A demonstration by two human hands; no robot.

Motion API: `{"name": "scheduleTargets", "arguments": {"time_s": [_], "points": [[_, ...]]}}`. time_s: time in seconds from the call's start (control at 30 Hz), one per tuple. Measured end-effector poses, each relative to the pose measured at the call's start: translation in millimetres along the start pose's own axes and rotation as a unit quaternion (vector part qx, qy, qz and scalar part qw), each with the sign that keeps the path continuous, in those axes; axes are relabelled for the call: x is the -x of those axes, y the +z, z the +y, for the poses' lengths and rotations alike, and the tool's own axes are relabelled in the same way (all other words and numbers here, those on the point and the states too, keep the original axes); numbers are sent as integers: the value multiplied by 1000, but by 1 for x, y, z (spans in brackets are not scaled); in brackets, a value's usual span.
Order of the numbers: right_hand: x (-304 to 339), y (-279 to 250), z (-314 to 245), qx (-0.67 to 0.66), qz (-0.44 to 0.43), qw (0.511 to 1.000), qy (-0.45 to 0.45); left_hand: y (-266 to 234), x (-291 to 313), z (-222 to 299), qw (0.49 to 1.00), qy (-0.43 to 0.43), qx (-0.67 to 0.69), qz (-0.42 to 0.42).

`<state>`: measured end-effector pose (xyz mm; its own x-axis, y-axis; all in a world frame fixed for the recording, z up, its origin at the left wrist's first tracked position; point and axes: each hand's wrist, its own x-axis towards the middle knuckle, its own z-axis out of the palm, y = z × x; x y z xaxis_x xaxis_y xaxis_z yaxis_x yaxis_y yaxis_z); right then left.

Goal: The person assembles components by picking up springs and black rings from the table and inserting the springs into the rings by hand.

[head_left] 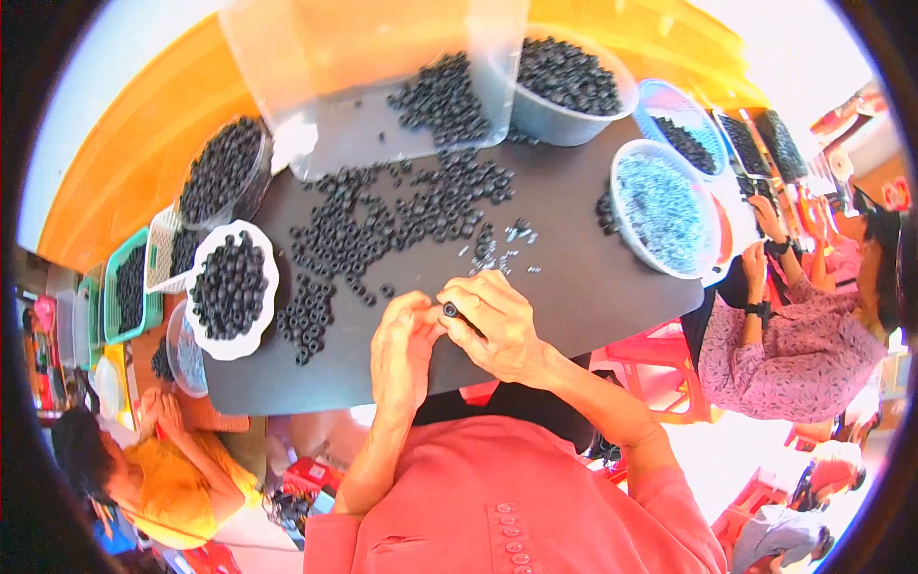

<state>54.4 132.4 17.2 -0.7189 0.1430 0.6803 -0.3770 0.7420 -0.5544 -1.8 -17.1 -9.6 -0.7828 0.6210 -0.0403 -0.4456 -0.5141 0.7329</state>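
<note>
My right hand [495, 327] is closed around a small round black part with a hole in its end [449, 309], just above the table's near edge. Close beside it, my left hand [400, 346] has its fingertips pinched together against that part. What sits between the left fingertips is too small to make out. Beyond my hands lie several thin light-coloured pins [492, 253], scattered on the dark table. Many loose black ring-shaped parts [349, 234] spread from there toward the left, up to a tilted clear plastic bin [335, 143].
At left, a white scalloped bowl [273, 287] and a clear tub [260, 177] hold black parts. A grey tub [564, 129] stands at the back. On the right is a bowl of pale small pieces [665, 210]. Other people sit at left [177, 488] and right [794, 359].
</note>
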Motion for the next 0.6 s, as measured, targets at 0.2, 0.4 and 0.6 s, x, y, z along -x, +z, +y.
{"name": "scheduleTargets", "arguments": {"time_s": [0.2, 0.4, 0.6], "points": [[-83, -85, 56, 178, 89, 980, 13, 6, -4, 1, 999, 10, -31, -28], [-138, -94, 91, 228, 148, 962, -3, 6, -7, 0, 998, 2, -22, -50], [-91, 5, 66, 75, -110, 991, -30, 5, -2, 0, 999, -2, -34, -34]]}}
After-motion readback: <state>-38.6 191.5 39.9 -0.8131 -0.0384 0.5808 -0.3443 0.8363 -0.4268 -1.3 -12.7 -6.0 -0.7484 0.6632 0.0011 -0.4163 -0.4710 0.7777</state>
